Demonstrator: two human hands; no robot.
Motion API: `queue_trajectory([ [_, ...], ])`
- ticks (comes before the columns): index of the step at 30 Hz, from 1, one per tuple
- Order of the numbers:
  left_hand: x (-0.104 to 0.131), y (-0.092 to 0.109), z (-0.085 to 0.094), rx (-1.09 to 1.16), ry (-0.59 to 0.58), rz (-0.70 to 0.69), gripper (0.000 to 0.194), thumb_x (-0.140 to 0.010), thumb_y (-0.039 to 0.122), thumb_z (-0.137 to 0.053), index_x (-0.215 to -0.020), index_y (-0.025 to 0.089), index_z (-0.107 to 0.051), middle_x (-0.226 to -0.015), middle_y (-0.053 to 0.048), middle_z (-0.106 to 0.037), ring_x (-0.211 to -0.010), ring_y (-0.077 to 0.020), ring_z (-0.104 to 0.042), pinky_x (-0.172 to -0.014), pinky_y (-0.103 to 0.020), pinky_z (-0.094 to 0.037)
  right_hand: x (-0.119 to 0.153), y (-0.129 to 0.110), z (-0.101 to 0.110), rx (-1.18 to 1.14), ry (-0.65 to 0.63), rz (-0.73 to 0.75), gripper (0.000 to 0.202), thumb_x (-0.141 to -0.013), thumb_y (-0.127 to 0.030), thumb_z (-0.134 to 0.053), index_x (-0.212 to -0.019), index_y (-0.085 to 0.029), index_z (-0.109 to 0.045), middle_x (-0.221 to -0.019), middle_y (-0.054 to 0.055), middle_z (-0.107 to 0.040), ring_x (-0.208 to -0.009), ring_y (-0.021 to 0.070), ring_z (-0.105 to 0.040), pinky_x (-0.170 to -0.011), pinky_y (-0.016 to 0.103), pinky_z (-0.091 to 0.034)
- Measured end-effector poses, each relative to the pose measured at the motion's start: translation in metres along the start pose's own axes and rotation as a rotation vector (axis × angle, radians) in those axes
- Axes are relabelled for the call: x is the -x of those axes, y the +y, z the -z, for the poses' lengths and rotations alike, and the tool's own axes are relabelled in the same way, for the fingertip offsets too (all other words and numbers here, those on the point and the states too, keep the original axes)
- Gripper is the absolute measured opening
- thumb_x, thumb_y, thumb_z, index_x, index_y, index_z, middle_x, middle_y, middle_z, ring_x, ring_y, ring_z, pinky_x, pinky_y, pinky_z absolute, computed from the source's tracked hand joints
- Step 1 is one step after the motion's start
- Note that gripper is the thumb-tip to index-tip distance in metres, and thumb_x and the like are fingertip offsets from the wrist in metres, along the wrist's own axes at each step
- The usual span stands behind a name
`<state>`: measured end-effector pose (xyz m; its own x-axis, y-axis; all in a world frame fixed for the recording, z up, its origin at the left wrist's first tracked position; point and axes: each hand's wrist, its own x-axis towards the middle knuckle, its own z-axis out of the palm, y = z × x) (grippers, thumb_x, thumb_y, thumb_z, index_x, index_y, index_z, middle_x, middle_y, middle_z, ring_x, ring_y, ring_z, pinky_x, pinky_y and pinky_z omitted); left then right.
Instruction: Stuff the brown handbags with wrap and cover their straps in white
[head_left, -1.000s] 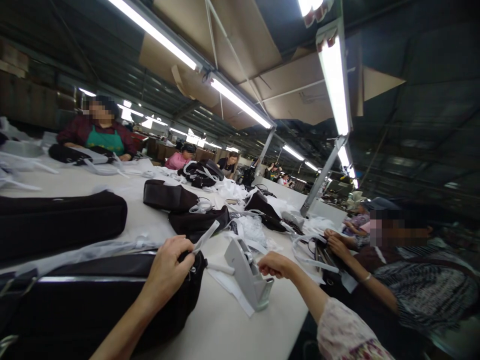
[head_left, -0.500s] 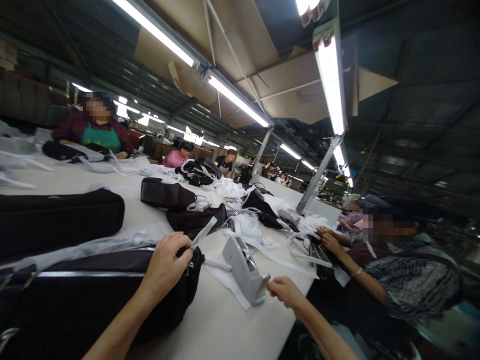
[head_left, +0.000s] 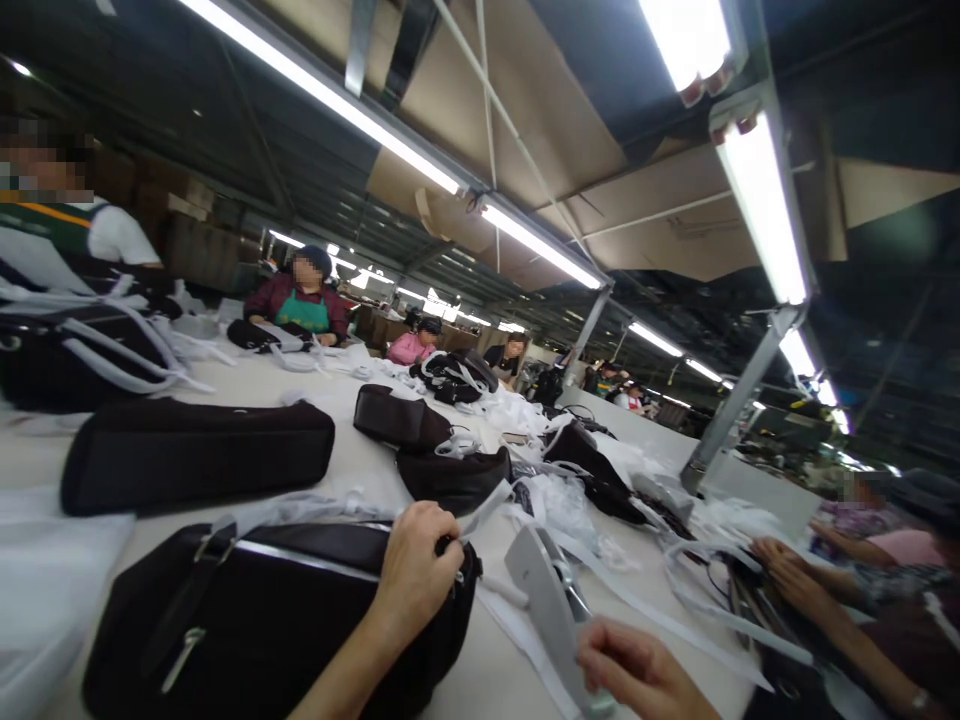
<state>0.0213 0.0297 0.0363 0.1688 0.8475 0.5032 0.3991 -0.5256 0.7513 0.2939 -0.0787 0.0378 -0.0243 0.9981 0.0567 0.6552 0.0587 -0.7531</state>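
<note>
A black bag (head_left: 277, 610) with a silvery zip line and metal buckles lies on the table in front of me. At its right end, my left hand (head_left: 421, 565) is closed round a strap end, with a pale strip (head_left: 486, 508) sticking out past the fingers. To the right stands a grey tape dispenser (head_left: 541, 595). My right hand (head_left: 630, 665) is at the dispenser's near end, fingers curled; whatever they pinch is too small to make out.
Another black bag (head_left: 199, 455) lies behind on the white table (head_left: 480, 690). More bags and white wrapping (head_left: 566, 510) spread across the middle. A co-worker's hands (head_left: 791, 575) work at the right edge; other people sit farther back.
The view has turned left, so the bags and dispenser appear farther right. My right hand now sits nearer the dispenser, overlapping its near end. My left hand keeps its hold at the bag's end.
</note>
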Motion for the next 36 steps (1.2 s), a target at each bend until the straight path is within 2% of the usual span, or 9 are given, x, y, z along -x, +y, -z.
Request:
queue_trajectory([
  [3, -0.001, -0.001, 0.002, 0.002, -0.022, -0.004, 0.015, -0.075, 0.014, -0.054, -0.073, 0.021, -0.067, -0.095, -0.008, -0.07, -0.107, -0.0279, -0.058, -0.099, -0.042, -0.041, -0.027, -0.064, -0.024, 0.026, 0.001, 0.19, 0.032, -0.087, -0.047, -0.058, -0.071, -0.021, -0.065, -0.069, 0.001, -0.062, -0.07, 0.0179, -0.056, -0.068, 0.028, -0.042],
  [6, -0.001, -0.001, 0.005, 0.023, -0.038, -0.008, 0.014, -0.075, 0.016, -0.055, -0.072, 0.021, -0.068, -0.092, -0.007, -0.07, -0.103, -0.0272, -0.059, -0.096, -0.041, -0.042, -0.055, -0.096, -0.047, 0.078, 0.016, 0.314, 0.025, -0.089, -0.038, -0.057, -0.072, -0.02, -0.065, -0.067, -0.001, -0.061, -0.067, 0.0161, -0.054, -0.065, 0.027, -0.04],
  [8, 0.0, 0.0, 0.006, 0.038, -0.038, -0.006, 0.015, -0.074, 0.015, -0.055, -0.071, 0.021, -0.068, -0.089, -0.006, -0.07, -0.102, -0.0269, -0.059, -0.094, -0.04, -0.043, -0.068, -0.098, -0.056, 0.103, 0.034, 0.346, 0.024, -0.089, -0.036, -0.056, -0.074, -0.02, -0.065, -0.068, -0.001, -0.061, -0.067, 0.016, -0.053, -0.064, 0.026, -0.04],
  [11, 0.0, 0.0, 0.005, 0.047, -0.029, 0.002, 0.015, -0.073, 0.015, -0.056, -0.07, 0.021, -0.069, -0.086, -0.006, -0.07, -0.101, -0.0272, -0.059, -0.093, -0.04, -0.043, -0.08, -0.09, -0.059, 0.14, 0.046, 0.359, 0.024, -0.09, -0.036, -0.056, -0.074, -0.02, -0.064, -0.069, -0.001, -0.062, -0.068, 0.0163, -0.054, -0.066, 0.027, -0.04],
  [20, 0.0, -0.001, 0.002, 0.036, -0.033, 0.01, 0.014, -0.075, 0.014, -0.058, -0.072, 0.02, -0.07, -0.089, -0.008, -0.07, -0.101, -0.0276, -0.058, -0.093, -0.041, -0.042, -0.08, -0.098, -0.065, 0.151, 0.133, 0.322, 0.025, -0.088, -0.036, -0.057, -0.071, -0.02, -0.068, -0.067, -0.001, -0.066, -0.064, 0.0167, -0.058, -0.062, 0.027, -0.041],
  [30, 0.0, 0.001, 0.004, 0.056, -0.029, -0.005, 0.013, -0.077, 0.016, -0.057, -0.07, 0.021, -0.067, -0.086, -0.007, -0.07, -0.1, -0.0284, -0.058, -0.092, -0.042, -0.043, -0.089, -0.101, -0.071, 0.21, 0.235, 0.261, 0.023, -0.079, -0.033, -0.059, -0.059, -0.021, -0.059, -0.058, -0.001, -0.062, -0.058, 0.0157, -0.057, -0.057, 0.026, -0.037],
  [32, 0.001, 0.001, 0.005, 0.06, -0.033, -0.012, 0.013, -0.077, 0.015, -0.057, -0.07, 0.021, -0.066, -0.086, -0.007, -0.07, -0.099, -0.0285, -0.058, -0.092, -0.042, -0.042, -0.09, -0.1, -0.07, 0.205, 0.243, 0.235, 0.02, -0.078, -0.033, -0.061, -0.062, -0.021, -0.06, -0.058, -0.001, -0.063, -0.057, 0.0157, -0.057, -0.056, 0.026, -0.038],
  [34, 0.001, 0.002, 0.006, 0.067, -0.04, -0.018, 0.013, -0.077, 0.015, -0.056, -0.068, 0.021, -0.065, -0.086, -0.006, -0.069, -0.099, -0.0279, -0.058, -0.092, -0.042, -0.042, -0.091, -0.1, -0.069, 0.171, 0.245, 0.177, 0.014, -0.076, -0.034, -0.065, -0.074, -0.021, -0.061, -0.056, -0.003, -0.062, -0.053, 0.0152, -0.056, -0.054, 0.026, -0.037],
  [36, 0.001, 0.003, 0.006, 0.074, -0.047, -0.023, 0.014, -0.077, 0.015, -0.057, -0.067, 0.021, -0.064, -0.086, -0.006, -0.069, -0.099, -0.0273, -0.058, -0.093, -0.041, -0.042, -0.091, -0.1, -0.067, 0.115, 0.227, 0.137, 0.021, -0.073, -0.034, -0.068, -0.086, -0.02, -0.059, -0.053, -0.005, -0.06, -0.05, 0.0144, -0.053, -0.052, 0.025, -0.036],
])
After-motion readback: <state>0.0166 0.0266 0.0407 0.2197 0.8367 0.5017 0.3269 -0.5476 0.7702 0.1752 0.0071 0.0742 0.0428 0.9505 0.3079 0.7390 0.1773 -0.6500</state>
